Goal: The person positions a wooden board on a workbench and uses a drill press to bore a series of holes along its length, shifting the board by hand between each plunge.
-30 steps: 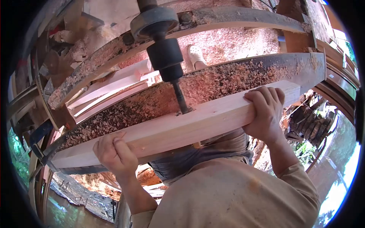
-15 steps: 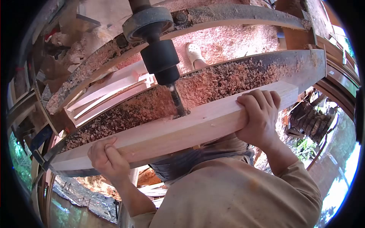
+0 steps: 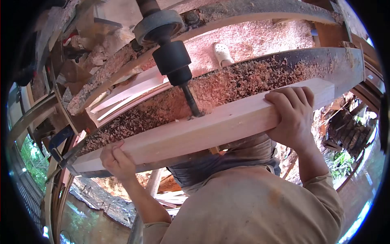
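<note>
A long pale wooden beam [image 3: 203, 129] lies across a dark work surface [image 3: 345, 67] strewn with shavings. My left hand [image 3: 118, 161] grips the beam near its left end, the thumb on top. Toward the other end, my right hand [image 3: 291, 116] is wrapped over the top edge, fingers bent on the upper face. Between the hands, a drill bit [image 3: 191, 101] hangs from a black chuck [image 3: 172, 63], its tip at the beam's far edge among shavings. Whether the tip is inside the wood I cannot tell.
Beyond the surface runs a curved wooden rail [image 3: 252, 15]. Pale boards [image 3: 130, 91] lie on the left behind it. A light shoe [image 3: 222, 53] shows on the shaving-covered floor. A blue clamp [image 3: 61, 140] sits at the left end.
The whole view has shifted, so the bench and my hands appear further right. Against the drill bit, the beam looks moved slightly to the right. Both hands keep their hold.
</note>
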`<state>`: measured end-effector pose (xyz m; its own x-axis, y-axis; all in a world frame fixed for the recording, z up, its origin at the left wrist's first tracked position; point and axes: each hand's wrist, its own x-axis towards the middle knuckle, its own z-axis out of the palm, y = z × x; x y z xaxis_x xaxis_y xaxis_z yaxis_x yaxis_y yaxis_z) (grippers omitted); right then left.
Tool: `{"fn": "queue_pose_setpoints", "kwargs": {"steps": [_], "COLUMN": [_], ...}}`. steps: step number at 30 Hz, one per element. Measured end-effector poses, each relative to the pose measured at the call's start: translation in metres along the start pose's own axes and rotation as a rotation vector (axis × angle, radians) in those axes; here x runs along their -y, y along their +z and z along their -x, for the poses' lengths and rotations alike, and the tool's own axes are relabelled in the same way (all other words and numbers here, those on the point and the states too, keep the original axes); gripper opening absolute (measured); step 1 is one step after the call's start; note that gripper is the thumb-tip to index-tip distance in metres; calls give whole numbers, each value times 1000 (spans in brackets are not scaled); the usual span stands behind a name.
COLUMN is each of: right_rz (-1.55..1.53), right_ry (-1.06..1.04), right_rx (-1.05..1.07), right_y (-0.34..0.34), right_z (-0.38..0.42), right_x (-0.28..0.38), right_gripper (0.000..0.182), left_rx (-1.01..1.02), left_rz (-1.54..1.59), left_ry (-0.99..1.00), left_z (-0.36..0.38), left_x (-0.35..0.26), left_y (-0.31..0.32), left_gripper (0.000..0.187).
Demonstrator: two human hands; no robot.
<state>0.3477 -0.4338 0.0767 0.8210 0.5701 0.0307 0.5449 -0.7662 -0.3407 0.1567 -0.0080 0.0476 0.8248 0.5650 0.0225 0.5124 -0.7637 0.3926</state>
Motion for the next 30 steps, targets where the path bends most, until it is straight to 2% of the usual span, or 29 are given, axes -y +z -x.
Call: {"fn": "queue_pose_setpoints", "kwargs": {"steps": [4, 7, 9, 11, 30], "right_rz": [74, 119, 117, 118, 125], "right_ry": [-7, 17, 24, 51, 1], "right_rx": [21, 0, -18, -34, -36], "right_y": [0, 1, 3, 6, 2], "right_z": [0, 14, 42, 65, 26], "right_x": [4, 7, 10, 14, 1], "right_gripper": [51, 44, 43, 41, 45], "left_rx": [-31, -20, -88, -58, -99], "left_rz": [23, 15, -130, -79, 41], "left_ry": [22, 9, 156, 157, 90], "left_z": [-1, 7, 24, 34, 17], "left_x": [-11, -10, -3, -3, -20], "left_y": [2, 0, 2, 0, 3], "left_gripper": [28, 27, 25, 25, 22]}}
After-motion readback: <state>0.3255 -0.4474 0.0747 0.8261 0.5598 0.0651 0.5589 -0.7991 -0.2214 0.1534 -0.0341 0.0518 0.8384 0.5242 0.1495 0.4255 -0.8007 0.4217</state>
